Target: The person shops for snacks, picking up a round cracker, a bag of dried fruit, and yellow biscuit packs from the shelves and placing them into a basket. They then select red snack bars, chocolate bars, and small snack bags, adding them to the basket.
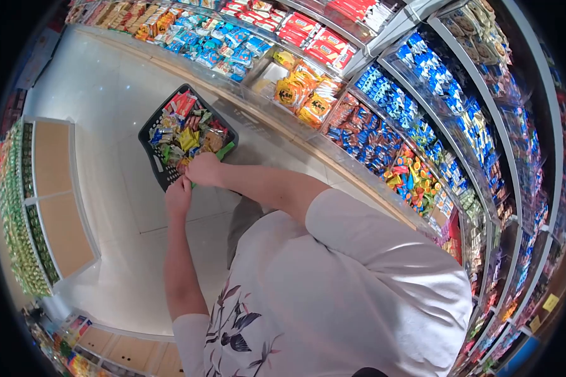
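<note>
A dark plastic shopping basket [161,171] is in front of me, filled with a mix of small wrapped snacks. Among them are a yellow packet [188,139], a red packet [183,103] and a round brownish snack in clear wrap [213,141]. My right hand [204,169] is closed over the basket's near edge. My left hand [178,195] meets it there, its fingers pinched close to the right fingertips. Whatever lies between the fingers is too small and covered to name. A green strip [226,150] shows at the near rim, beside my right hand.
Along the right, tiered shelf bins hold blue-and-white packets [429,70], orange-yellow bags [299,91] and colourful candies [412,179]. Blue bags [223,47] fill bins farther back. A wooden-sided display unit [53,157] stands at left on the tiled floor [116,207].
</note>
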`<state>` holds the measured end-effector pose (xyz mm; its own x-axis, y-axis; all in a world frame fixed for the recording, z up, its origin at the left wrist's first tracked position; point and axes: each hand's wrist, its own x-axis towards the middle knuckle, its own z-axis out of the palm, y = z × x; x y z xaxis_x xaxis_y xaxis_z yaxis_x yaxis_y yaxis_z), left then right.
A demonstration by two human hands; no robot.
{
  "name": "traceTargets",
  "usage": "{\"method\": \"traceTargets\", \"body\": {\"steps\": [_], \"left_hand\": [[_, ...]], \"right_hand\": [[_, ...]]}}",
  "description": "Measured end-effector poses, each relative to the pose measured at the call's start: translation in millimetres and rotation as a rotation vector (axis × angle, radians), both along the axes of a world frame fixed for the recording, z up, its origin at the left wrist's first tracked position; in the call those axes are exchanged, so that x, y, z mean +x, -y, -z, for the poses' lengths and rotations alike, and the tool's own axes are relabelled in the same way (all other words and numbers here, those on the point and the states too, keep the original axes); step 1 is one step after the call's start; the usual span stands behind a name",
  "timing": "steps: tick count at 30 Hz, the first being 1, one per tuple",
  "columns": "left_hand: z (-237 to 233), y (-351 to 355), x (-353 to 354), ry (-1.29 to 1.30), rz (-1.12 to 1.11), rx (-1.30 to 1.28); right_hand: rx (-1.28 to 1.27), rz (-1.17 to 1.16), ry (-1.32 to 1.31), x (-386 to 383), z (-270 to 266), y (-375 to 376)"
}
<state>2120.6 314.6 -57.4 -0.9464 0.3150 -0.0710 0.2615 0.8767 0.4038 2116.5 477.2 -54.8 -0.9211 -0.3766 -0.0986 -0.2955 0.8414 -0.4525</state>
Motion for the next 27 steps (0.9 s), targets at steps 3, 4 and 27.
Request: {"method": "traceTargets", "body": {"steps": [3, 4, 27], "left_hand": [[7.6, -8.3, 33.5, -0.039, -0.047, 0.006], [10.3, -14.1, 43.7, -0.049, -0.056, 0.007], [-23.2, -16.4, 150.9, -0.066, 0.170, -0.077]], "right_hand": [[-0.023, 0.058, 0.135, 28.7, -13.0, -10.5], [-0.032, 0.015, 0.096, 37.3, -7.0, -15.9], [-0.030, 0.214, 0.047, 172.4, -5.6, -10.6]]}}
